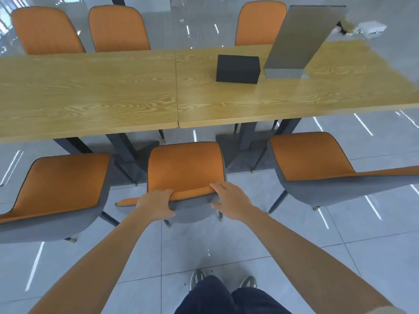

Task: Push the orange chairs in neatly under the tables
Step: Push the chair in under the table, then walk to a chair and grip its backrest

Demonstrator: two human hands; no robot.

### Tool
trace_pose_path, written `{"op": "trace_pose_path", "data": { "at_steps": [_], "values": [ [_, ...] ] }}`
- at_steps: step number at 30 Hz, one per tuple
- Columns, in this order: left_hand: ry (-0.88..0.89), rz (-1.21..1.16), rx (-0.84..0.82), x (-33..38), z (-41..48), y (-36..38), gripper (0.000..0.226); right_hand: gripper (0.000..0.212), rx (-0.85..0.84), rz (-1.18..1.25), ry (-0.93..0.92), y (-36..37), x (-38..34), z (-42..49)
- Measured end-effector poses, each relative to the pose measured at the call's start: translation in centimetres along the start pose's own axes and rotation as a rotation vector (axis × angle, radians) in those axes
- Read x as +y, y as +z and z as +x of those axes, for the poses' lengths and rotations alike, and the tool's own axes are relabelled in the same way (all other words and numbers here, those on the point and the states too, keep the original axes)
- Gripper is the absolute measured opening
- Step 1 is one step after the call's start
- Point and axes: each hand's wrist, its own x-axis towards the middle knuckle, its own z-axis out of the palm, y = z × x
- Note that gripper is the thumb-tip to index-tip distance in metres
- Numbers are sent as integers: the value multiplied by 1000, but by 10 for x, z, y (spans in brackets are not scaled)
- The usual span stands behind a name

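An orange chair with a grey back (184, 168) stands in front of me, its seat facing the wooden tables (90, 91) and clear of the table edge. My left hand (156, 203) grips the top of its backrest on the left. On the right, my right hand (231, 200) holds the same backrest. Two more orange chairs stand on this side, one at the left (65, 180) and one at the right (310, 155), both pulled out from the tables.
Three orange chairs (118, 28) stand along the far side of the tables. A black box (237, 69) and a grey block (301, 39) sit on the right table. Dark table legs (127, 155) stand underneath. Grey tiled floor lies around my feet (223, 279).
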Motion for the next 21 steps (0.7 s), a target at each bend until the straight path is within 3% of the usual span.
{"op": "trace_pose_path", "data": {
  "at_steps": [5, 14, 21],
  "values": [
    [133, 37, 47, 73, 9, -7, 74, 70, 64, -20, 56, -23, 39, -30],
    [335, 106, 204, 250, 45, -5, 78, 83, 216, -122, 271, -67, 180, -116],
    [506, 146, 181, 378, 68, 4, 79, 89, 305, -44, 476, -94, 284, -181]
  ]
}}
